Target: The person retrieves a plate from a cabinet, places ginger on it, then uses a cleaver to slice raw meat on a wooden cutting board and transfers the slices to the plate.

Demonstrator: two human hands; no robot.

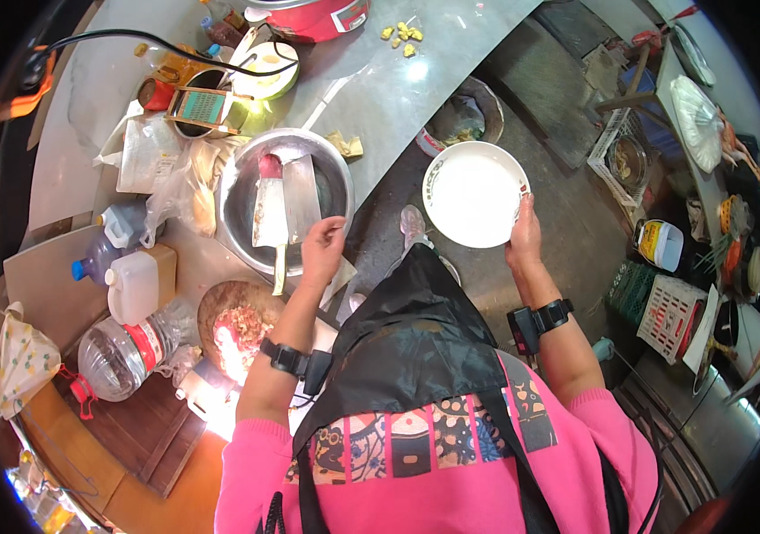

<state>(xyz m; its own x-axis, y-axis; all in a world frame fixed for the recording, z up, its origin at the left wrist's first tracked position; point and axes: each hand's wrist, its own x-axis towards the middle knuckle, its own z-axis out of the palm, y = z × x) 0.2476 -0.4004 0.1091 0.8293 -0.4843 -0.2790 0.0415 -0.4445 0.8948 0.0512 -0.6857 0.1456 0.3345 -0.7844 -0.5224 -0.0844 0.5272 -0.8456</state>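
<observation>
My right hand (525, 233) grips the right rim of a white round dish (475, 193), which is held over the floor and looks empty. My left hand (323, 248) hovers by the lower right rim of a metal basin (348, 193), its fingers loosely curled; whether it holds anything small I cannot tell. Across the basin lie two cleavers, one with a rust-stained blade (270, 213), the other with a plain grey blade (301, 197). Below the basin, chopped meat (239, 334) sits on a round wooden chopping board (216, 300), partly behind my left forearm.
A bucket (430, 141) with scraps stands on the floor beyond the dish. Yellow pieces (408, 50) and a red pot (313, 23) are on the metal counter (380, 100). Plastic jugs (133, 290) and a large bottle (112, 360) stand at the left, crates (670, 314) at the right.
</observation>
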